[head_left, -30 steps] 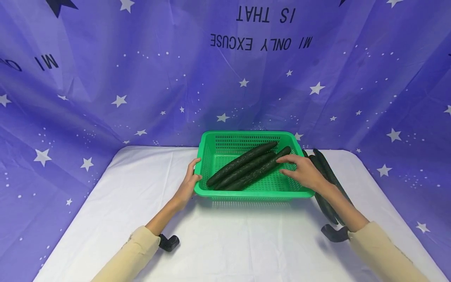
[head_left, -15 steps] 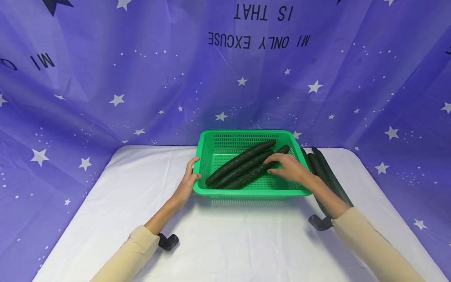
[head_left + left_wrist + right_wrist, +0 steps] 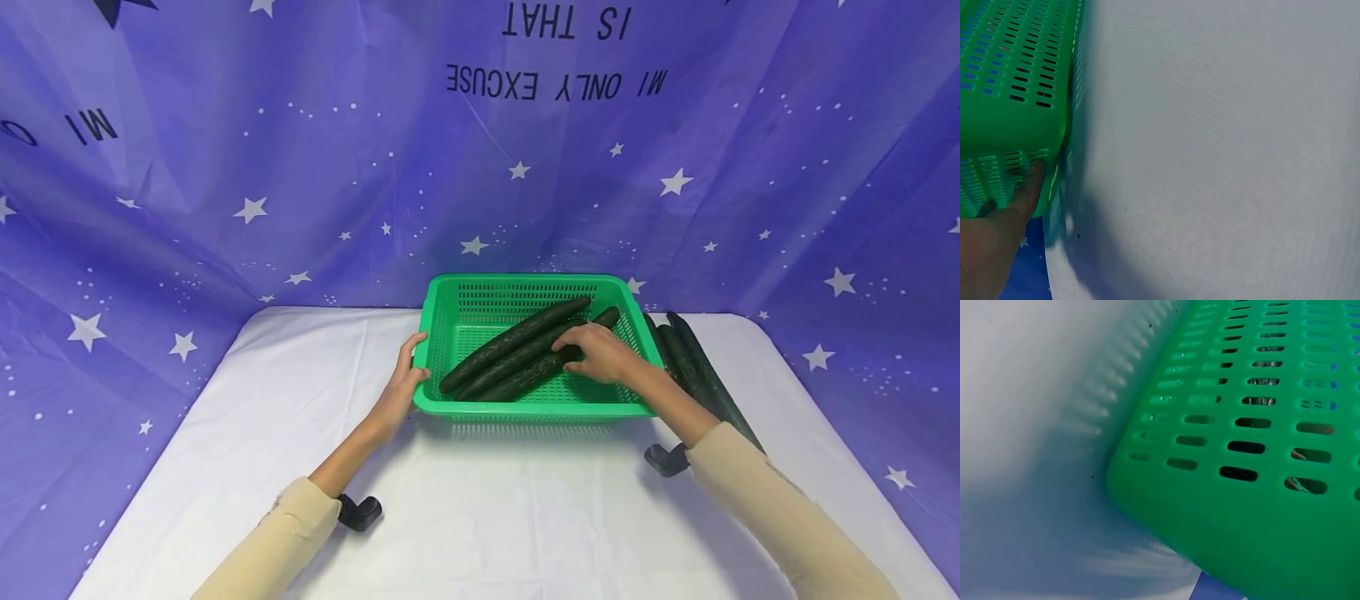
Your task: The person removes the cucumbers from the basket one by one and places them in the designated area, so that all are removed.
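Three long dark green cucumbers (image 3: 517,337) lie side by side, slanted, in a green plastic basket (image 3: 525,408) with slotted walls. My right hand (image 3: 600,354) reaches over the basket's right side. Its thumb and fingers are curled about the upper part of the nearest cucumber (image 3: 517,385) and grip it; the fingertips are partly hidden. At the left rim my left hand (image 3: 393,396) holds the basket between finger and thumb. In the left wrist view a finger (image 3: 1030,187) touches the basket's end wall. The right wrist view shows mainly the basket's outer wall (image 3: 1197,506).
More cucumbers (image 3: 701,367) lie on the white tablecloth (image 3: 510,517) right of the basket, partly behind my right forearm. A purple curtain with stars (image 3: 360,192) hangs close behind the basket. Black wrist mounts (image 3: 360,512) stick out from both sleeves.
My right hand has moved left and down into the basket, from above the cucumbers' right ends onto the nearest one. My left hand and the basket stay in place.
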{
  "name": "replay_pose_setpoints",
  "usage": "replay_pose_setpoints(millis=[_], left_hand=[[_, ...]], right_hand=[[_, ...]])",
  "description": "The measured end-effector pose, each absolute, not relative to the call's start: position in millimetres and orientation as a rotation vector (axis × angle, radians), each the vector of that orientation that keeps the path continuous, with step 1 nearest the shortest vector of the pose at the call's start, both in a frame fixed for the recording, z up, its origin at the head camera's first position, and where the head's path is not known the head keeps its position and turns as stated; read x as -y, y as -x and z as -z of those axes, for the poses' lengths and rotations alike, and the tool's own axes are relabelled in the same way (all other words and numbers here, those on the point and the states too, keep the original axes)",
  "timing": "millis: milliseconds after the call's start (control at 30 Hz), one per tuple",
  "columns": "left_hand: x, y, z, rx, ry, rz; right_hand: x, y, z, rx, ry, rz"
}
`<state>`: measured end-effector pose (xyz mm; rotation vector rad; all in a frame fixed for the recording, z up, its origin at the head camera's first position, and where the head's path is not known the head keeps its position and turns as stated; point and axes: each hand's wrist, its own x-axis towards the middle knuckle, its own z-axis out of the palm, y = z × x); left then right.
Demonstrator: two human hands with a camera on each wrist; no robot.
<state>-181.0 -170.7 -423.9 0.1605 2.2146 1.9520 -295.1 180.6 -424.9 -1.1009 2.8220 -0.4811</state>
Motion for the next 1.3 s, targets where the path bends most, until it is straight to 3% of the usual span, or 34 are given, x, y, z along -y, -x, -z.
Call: replay_pose_setpoints(millis=[533,900,1300], left_hand=[[171,179,424,-2.215,-0.154,-1.95],[176,195,460,-2.261,-0.149,-1.993],[176,195,459,-2.249,-0.166,-2.005]], right_hand=[[-172,300,431,-2.819,1.083,0.282],[-173,302,430,-2.786,1.16,0.277],[-179,294,407,-2.742,1.207,0.369]])
